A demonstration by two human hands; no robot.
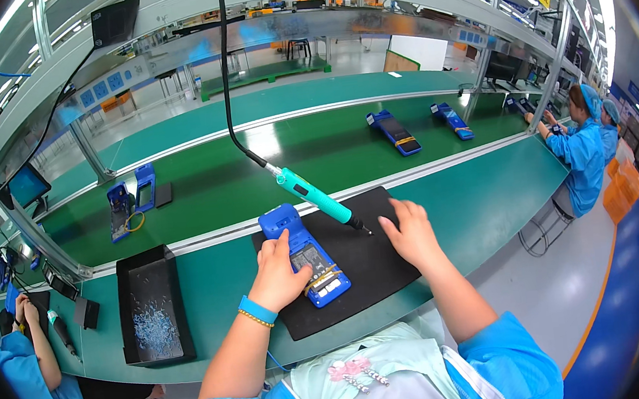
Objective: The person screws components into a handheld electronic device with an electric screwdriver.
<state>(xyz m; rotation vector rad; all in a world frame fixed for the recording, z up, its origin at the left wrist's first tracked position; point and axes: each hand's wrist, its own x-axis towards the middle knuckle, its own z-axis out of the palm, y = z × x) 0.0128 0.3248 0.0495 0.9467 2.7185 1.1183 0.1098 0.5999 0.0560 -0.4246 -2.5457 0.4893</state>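
Observation:
A blue handheld payment terminal lies back side up on a black mat, with a yellow rubber band around its lower part. My left hand grips it from the left side, thumb across its back and index finger toward the upper end. To the right of it my right hand is over the mat's far right edge, fingers apart and holding nothing. Between my hands a teal electric screwdriver hangs from a black cable, its bit pointing down to the mat near my right thumb.
A black box holding many small screws stands at the left. On the green conveyor lie an opened blue terminal and two banded ones, the nearer a blue terminal. Co-workers sit at both sides; another screwdriver lies far left.

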